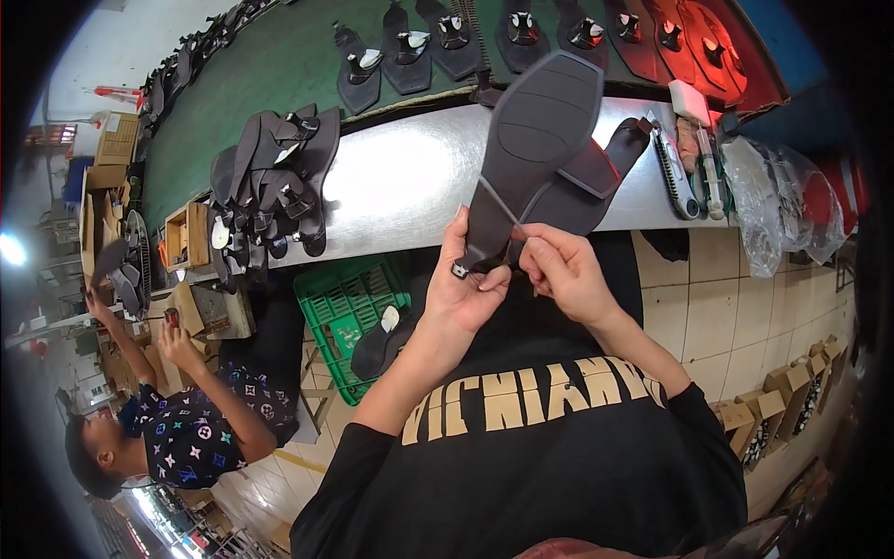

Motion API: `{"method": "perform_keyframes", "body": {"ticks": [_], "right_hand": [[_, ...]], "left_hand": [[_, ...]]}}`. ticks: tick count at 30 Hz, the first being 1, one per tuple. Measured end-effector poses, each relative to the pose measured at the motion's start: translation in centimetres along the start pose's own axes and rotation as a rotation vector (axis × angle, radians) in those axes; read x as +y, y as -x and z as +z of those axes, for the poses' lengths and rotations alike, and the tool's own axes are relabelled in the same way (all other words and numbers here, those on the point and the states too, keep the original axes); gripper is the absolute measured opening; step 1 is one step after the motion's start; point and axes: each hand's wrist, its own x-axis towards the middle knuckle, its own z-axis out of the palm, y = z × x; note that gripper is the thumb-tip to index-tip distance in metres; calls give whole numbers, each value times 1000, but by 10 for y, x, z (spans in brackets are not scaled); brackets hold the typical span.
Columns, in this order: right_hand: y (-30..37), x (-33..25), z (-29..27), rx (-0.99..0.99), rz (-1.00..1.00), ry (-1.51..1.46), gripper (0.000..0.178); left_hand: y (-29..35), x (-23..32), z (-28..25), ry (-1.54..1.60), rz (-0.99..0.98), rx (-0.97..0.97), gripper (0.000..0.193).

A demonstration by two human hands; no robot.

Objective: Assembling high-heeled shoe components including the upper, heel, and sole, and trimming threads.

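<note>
My left hand [466,279] grips a dark sandal [545,107] by its heel end, with the sole facing up and the toe pointing away from me. Its strap and a small buckle show by my fingers. Pinched in my right hand [568,275] is a thin grey stick-like tool [503,204], its far end lying against the edge of the sole; its exact kind I cannot make out. Behind the held sandal, a second dark sandal [582,200] rests on the metal worktop [400,177].
A pile of sandals [270,186] sits left on the worktop. At right are a utility knife [675,172], a brush-like tool [712,177] and a plastic bag [768,224]. More sandals line the green belt [279,84]. A green crate [335,307] stands below; a co-worker [196,419] is at left.
</note>
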Motion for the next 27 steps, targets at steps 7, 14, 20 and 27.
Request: {"method": "perform_keyframes", "body": {"ticks": [7,14,20,27], "right_hand": [[12,-6,6,-302,289,-129,52],[10,-9,5,-218,294,-430,35],[12,-5,12,-40,-339,595,14],[13,-6,21,-120,-591,838,10]], "left_hand": [[-1,-1,5,-642,899,142,59],[2,4,-2,-714,951,76,72],[5,14,-4,-808,1030,107,88],[9,20,-5,-722,929,29,89]]}}
